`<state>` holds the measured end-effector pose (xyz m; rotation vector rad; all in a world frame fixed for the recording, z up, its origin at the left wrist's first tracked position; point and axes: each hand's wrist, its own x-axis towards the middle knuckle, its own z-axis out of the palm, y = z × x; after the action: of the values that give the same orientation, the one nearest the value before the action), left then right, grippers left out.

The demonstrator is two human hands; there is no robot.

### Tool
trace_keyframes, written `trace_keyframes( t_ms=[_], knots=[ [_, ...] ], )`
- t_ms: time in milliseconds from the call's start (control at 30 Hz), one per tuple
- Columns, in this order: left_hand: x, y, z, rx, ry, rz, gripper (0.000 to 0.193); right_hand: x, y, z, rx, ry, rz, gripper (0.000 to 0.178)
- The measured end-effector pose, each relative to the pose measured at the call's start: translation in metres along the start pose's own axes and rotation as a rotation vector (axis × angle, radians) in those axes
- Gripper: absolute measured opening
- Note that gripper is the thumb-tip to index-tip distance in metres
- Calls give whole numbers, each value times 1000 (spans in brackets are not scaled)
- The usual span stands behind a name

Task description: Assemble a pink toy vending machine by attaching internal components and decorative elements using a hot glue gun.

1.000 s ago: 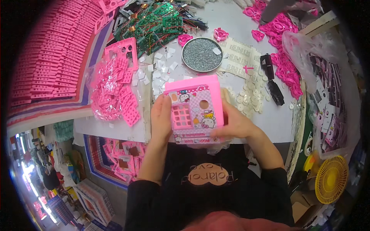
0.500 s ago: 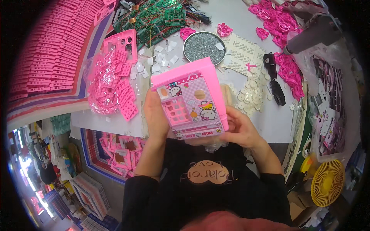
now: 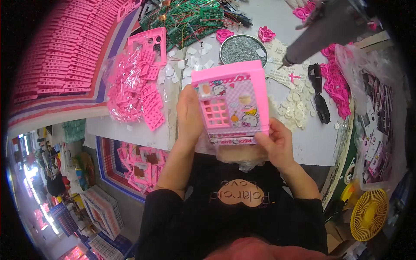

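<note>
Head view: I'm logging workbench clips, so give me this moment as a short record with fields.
held item: pink plastic toy box with cartoon front, upright, raised above the white table
left hand: grips the box's left side
right hand: supports its lower right corner
behind box: round metal tin of grey bits
left of hands: clear bag of pink plastic parts
far edge: green circuit boards

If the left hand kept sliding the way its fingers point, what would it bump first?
Probably the small white squares scattered past the left hand, which grips the pink toy box; height above the table is unclear.
</note>
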<state>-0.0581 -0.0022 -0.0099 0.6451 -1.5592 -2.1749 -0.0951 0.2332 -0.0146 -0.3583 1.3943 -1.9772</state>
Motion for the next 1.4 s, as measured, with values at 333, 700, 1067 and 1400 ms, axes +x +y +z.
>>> trace_keyframes(
  t_ms=[333, 700, 1067, 1400],
  knots=[
    [-34, -22, 3, 202, -15, 214, 40, 1, 5, 2, 116, 18, -34, 40],
    [19, 14, -24, 762, -641, 699, 27, 53, -37, -73, -959, -169, -530, 38],
    [-17, -4, -44, 1078, -743, 739, 44, 33, -25, -56, -1549, -330, -408, 66],
    [-49, -28, 2, 1113, -917, 665, 37, 14, -5, -48, -1559, -258, -388, 61]
  ],
)
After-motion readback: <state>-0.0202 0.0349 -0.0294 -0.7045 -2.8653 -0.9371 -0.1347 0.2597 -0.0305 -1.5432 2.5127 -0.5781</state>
